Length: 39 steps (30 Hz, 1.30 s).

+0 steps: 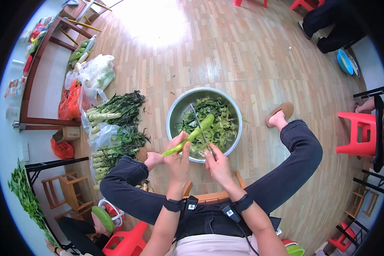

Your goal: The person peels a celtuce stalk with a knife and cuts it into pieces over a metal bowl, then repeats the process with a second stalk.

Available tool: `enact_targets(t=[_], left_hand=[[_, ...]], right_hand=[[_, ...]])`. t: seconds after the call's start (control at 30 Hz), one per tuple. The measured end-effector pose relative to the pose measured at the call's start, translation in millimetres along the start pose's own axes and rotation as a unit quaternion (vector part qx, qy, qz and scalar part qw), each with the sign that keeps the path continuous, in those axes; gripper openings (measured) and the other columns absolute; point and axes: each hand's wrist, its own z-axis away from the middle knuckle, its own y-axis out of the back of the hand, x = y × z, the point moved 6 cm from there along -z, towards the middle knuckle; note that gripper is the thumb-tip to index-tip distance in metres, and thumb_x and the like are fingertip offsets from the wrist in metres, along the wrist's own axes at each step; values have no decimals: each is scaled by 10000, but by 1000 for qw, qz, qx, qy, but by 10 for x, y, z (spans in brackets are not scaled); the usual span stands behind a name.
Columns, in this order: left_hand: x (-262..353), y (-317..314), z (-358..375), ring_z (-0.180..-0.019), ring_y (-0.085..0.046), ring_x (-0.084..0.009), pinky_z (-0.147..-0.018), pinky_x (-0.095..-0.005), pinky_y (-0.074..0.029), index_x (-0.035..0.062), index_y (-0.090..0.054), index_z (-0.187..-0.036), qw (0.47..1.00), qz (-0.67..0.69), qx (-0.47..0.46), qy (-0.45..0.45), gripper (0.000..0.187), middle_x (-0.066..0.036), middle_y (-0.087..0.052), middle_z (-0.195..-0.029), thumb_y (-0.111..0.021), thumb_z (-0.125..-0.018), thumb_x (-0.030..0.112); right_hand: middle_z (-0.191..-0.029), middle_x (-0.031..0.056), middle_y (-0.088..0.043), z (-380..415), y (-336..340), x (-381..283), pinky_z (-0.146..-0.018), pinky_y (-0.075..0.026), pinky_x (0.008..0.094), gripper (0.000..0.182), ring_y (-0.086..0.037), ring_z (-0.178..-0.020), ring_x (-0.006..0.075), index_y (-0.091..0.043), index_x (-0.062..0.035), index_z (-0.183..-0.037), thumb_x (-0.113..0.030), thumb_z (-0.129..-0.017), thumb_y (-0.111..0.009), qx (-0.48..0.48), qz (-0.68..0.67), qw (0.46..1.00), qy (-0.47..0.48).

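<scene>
My left hand (178,164) is closed around the lower part of a long, bright green celtuce stem (206,123), which slants up and to the right over the bowl. My right hand (218,166) grips a knife (196,114) by its handle; the narrow blade crosses the stem and points away from me. Below both hands, a round metal bowl (240,115) stands on the floor between my legs. Green peelings (223,135) and leafy scraps lie heaped in it.
Leafy celtuce bundles (123,106) lie on the floor at left, beside white plastic bags (99,72) and a red bag (72,100). A red stool (357,134) stands at right. Other people's legs (328,25) show at upper right, and another person sits at lower left.
</scene>
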Motion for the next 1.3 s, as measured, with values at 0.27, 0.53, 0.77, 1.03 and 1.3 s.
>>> enact_targets(t=[0.27,0.53,0.77,1.03,1.3], left_hand=[[-734,-296,-56,-910,-583,-206,-784,-292,-465,51,-582,-1083,985,-106,-133,-37,291,-115,-598,-1006,-649,-802,90],[-3,-82,-401,-669,-602,-188,-621,-288,-457,50,-640,-897,963,-240,-115,43,184,-103,-629,-753,-623,-839,224],[-866,-188,-142,-669,-499,-94,-605,-263,-413,28,-571,-891,976,-56,-146,152,190,-30,-543,-691,-579,-883,217],[-682,-208,-166,-707,-534,-110,-654,-265,-435,22,-572,-920,979,-62,-128,144,189,-41,-577,-742,-588,-867,203],[111,117,-380,-785,-586,-143,-715,-273,-460,12,-589,-958,991,19,-123,53,155,-71,-622,-828,-556,-873,137]], right_hand=[[-546,-25,-476,8,165,62,-434,-332,203,439,-428,-471,39,-457,33,-1245,-209,-891,-548,3,-35,998,-50],[-543,-29,-471,38,193,21,-379,-296,209,451,-380,-423,35,-434,21,-1267,-220,-900,-537,15,-48,997,-62],[-573,-35,-469,171,128,-215,-470,-332,181,394,-419,-512,27,-469,36,-1234,-154,-897,-542,-25,-36,999,21],[-582,-29,-476,248,225,-532,-463,-327,187,384,-418,-512,26,-475,18,-1236,-128,-889,-549,-47,-43,997,45],[-598,-12,-496,279,341,-558,-376,-313,158,363,-411,-425,27,-451,-49,-1266,-140,-917,-493,-70,5,998,-3]])
